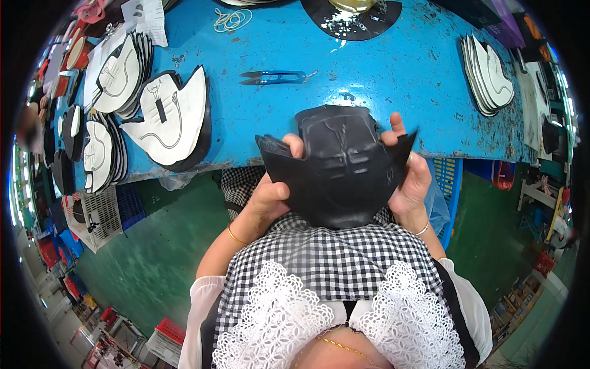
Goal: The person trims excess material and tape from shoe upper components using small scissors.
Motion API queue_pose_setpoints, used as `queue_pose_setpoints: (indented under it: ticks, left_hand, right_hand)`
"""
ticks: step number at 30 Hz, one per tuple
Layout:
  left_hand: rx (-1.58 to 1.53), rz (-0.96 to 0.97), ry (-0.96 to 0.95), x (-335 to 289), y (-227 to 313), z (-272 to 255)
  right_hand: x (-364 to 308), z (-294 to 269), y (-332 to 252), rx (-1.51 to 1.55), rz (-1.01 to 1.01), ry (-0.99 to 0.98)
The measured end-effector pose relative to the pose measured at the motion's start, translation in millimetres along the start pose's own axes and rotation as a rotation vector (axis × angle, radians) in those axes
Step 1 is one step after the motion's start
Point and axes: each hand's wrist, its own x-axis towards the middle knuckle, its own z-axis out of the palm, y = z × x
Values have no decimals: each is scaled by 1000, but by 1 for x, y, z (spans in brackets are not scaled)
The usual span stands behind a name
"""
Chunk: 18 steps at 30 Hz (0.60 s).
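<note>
A black shoe upper piece (338,178), with pale chalk-like marks on its face, is held up in front of my apron at the table's near edge. My left hand (275,192) grips its left wing, thumb in front and a finger showing over the top edge. On the opposite wing, my right hand (410,181) has its fingers curled round the edge. Parts of both hands are hidden behind the piece. Beyond it on the blue table (258,117) lie blue-handled thread snips (276,77), touched by neither hand.
Stacks of white-and-black cut pieces (169,117) lie on the left, with another white stack (488,77) on the right. At the back a container (353,5) stands on a black piece spattered white. Rubber bands (232,19) lie nearby. Below the table are a blue crate (452,197) and a white basket (101,218).
</note>
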Motion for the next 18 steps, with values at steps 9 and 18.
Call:
queue_pose_setpoints:
  ticks: [9,18]
  left_hand:
    - [114,167,138,-6,4,23]
    - [180,176,202,-19,26,39]
  right_hand:
    - [18,9,7,-76,-94,-58]
    - [27,38,31,-197,-108,22]
